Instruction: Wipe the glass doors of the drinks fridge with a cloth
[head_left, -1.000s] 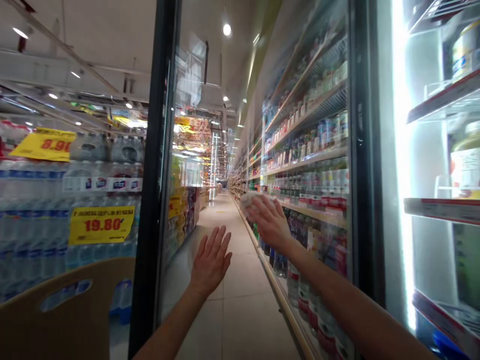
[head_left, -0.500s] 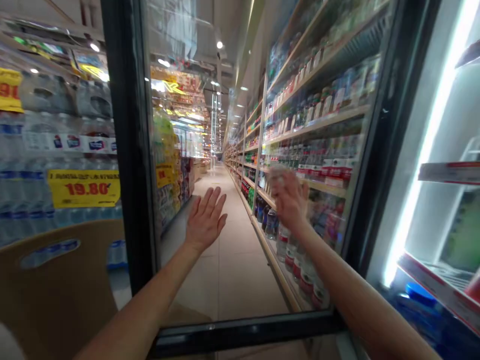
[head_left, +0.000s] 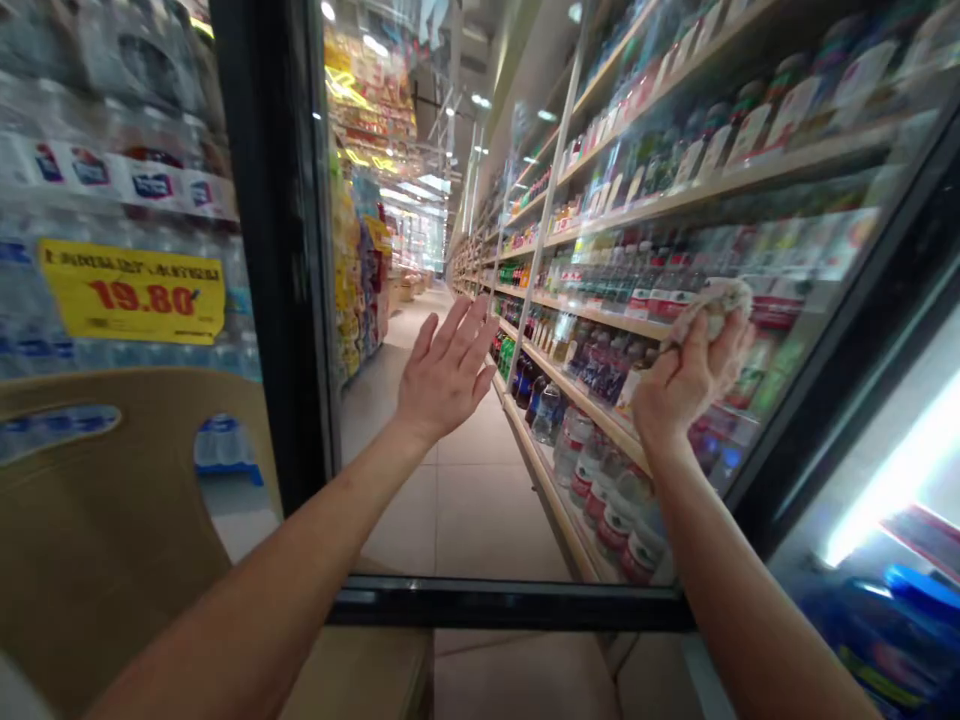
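Observation:
In front of me stands a glass door with a black frame (head_left: 510, 604). My left hand (head_left: 444, 372) is spread against or just before the glass, palm forward, and holds nothing. Up at the right side of the pane, my right hand (head_left: 679, 385) grips a crumpled pale cloth (head_left: 712, 312). The cloth is against the glass, as far as I can tell. Through the pane appear shelves of bottles (head_left: 622, 520) and a tiled aisle floor (head_left: 390, 510).
To the left are stacked packs of bottled drinks, a yellow price sign (head_left: 135, 292) and a brown cardboard piece with cut-out holes (head_left: 97, 530). At the right, a lit cooler holds a large blue bottle (head_left: 892, 630). A box (head_left: 360, 670) sits below the door.
My right hand has moved right and slightly up across the glass with the cloth. My left hand has shifted a little right and up. The camera view has turned and tilted.

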